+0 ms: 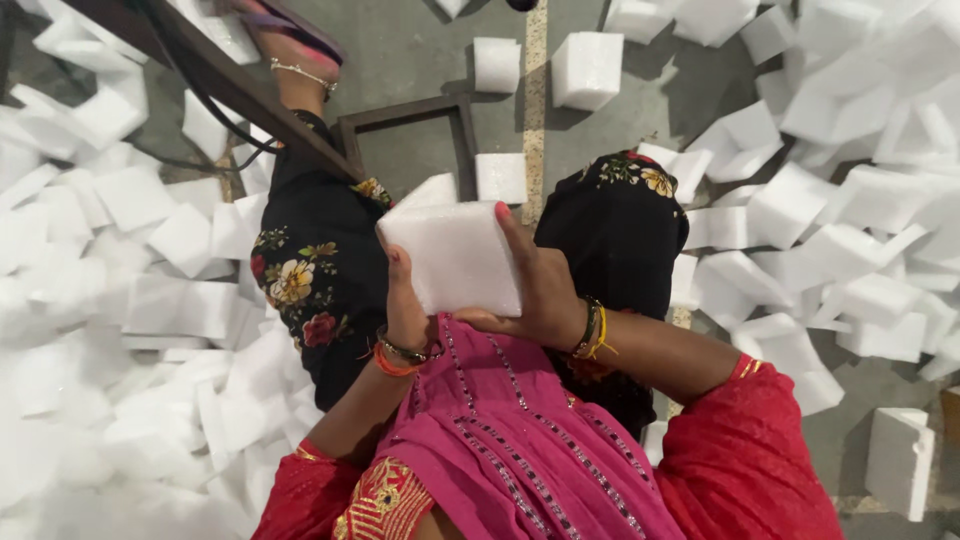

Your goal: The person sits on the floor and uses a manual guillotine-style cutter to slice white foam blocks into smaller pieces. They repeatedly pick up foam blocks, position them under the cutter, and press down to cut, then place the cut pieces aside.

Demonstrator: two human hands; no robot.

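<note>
Foam block [455, 255] in both hands, grey concrete floor [420, 50] w/ foam offcuts [150, 250].

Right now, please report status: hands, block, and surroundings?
Left hand and right hand both grip one white foam block. Held over lap. Loose foam pieces piled both sides; metal frame ahead.

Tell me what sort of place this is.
Likely a foam-cutting workshop floor. White foam blocks lie heaped on bare concrete, a metal frame stands ahead, and both hands, left hand and right hand, hold one block.
</note>
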